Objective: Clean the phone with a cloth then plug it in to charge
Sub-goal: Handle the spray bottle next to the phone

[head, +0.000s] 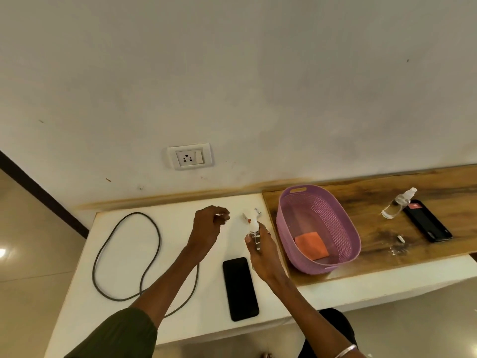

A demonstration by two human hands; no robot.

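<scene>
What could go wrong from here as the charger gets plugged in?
1. The right hand holds the white charger plug by a fingertip pinch; it could slip and drop near the phone.
2. The left hand seems to pinch the end of the dark cable, whose loops run under the left forearm, so pulling may snag.
3. The wall socket sits above the counter, so a short cable might drag the phone.

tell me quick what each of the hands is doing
Left hand: pinches the cable end.
Right hand: grips the charger plug.
</scene>
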